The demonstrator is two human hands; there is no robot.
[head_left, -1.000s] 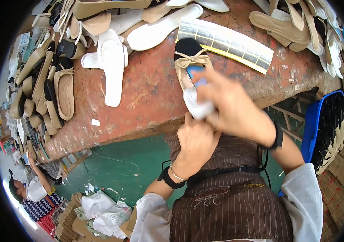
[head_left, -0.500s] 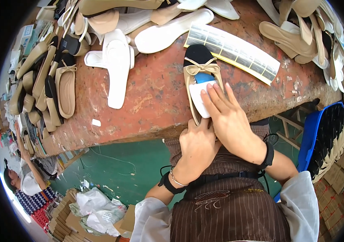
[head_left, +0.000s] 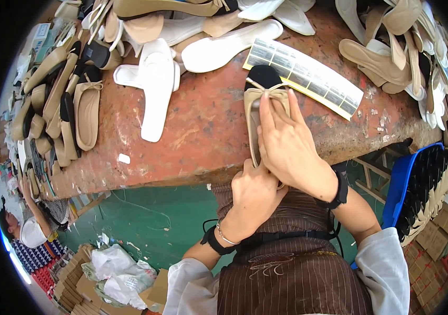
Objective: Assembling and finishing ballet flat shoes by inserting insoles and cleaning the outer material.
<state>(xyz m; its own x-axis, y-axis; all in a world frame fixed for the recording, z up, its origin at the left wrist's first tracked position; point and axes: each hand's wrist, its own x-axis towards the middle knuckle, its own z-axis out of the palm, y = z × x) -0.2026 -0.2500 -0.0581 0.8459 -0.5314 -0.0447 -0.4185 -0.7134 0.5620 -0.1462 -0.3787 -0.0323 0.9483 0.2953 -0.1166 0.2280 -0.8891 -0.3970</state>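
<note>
A beige flat shoe (head_left: pixel 252 118) with a black toe cap and a thin bow lies on the worn red bench, its toe pointing away from me. My left hand (head_left: pixel 255 197) is closed around the heel end, with the fingertips partly hidden. The right hand (head_left: pixel 289 147) lies over the shoe opening, its fingers stretched forward and reaching in near the bow. That hand covers most of the shoe's inside, and only a tan strip shows along the left. Just beyond the toe lies a sheet of silvery rectangular labels (head_left: pixel 308 73) with a yellow edge.
White insoles (head_left: pixel 155 97) lie at the back and left of the bench (head_left: pixel 198 131). Finished-looking beige shoes (head_left: pixel 87 113) are heaped at left, beige insoles (head_left: pixel 373 60) at right. A blue bin (head_left: pixel 400 184) of black-and-cream pieces stands at lower right. Another person (head_left: pixel 29 231) is at far left.
My right hand has slid forward toward the bow, and its fingers are deeper in the shoe. The white insole and blue patch are out of sight. The left hand stays at the heel.
</note>
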